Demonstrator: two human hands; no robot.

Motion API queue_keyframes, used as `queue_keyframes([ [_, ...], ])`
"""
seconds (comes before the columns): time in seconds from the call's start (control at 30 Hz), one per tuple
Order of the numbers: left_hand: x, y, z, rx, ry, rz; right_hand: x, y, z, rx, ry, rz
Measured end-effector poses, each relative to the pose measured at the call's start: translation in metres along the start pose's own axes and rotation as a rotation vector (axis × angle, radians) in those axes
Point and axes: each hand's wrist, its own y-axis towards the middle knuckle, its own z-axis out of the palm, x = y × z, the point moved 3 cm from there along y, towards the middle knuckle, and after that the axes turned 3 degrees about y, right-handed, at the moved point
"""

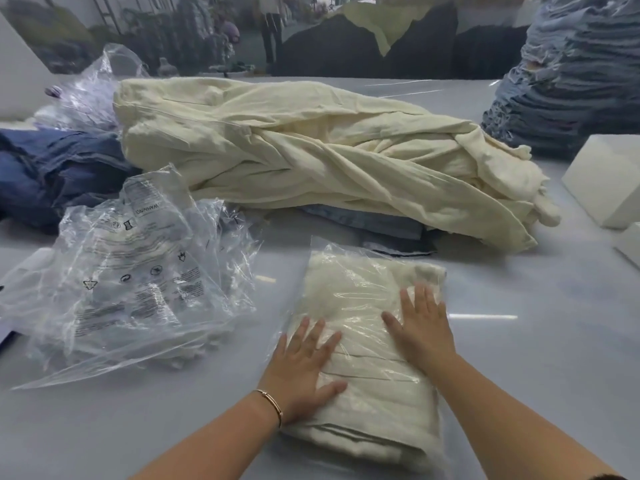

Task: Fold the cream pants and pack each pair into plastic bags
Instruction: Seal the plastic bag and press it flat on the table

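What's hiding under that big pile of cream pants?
Under the rumpled pile of cream pants, a few folded blue denim garments peek out at the near edge, lying on the grey table. How far they reach beneath is covered by the pile.

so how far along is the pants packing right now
One folded cream pair already sits inside a clear bag. The left hand and right hand press flat on it, the near end seemingly unsealed. Left: the heap of unfolded cream pants behind, with spare bags waiting at left.
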Motion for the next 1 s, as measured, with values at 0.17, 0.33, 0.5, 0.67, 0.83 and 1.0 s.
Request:
queue_keyframes([
  [0.17, -0.001, 0.001, -0.003, 0.047, -0.021, -0.003, -0.004, 0.011, -0.009, 0.113, -0.007, -0.033],
  [0.33, 0.014, -0.012, -0.014, 0.029, -0.005, 0.101, 0.001, -0.027, -0.018, -0.042, 0.065, -0.096],
  [0.5, 0.056, -0.067, -0.013, -0.084, -0.047, 0.051, -0.025, -0.137, -0.022, -0.258, 0.547, 0.148],
  [0.67, 0.077, -0.099, -0.013, -0.114, -0.582, -0.332, -0.033, -0.215, -0.005, 0.003, 0.918, 0.483],
  [0.83, 0.084, -0.097, -0.008, 0.078, -1.01, -0.54, -0.025, -0.231, -0.006, 0.079, 0.845, 0.564],
  [1.0, 0.094, -0.107, -0.001, 0.266, -1.072, -0.409, -0.019, -0.228, -0.007, 0.18, 0.904, 0.596],
])
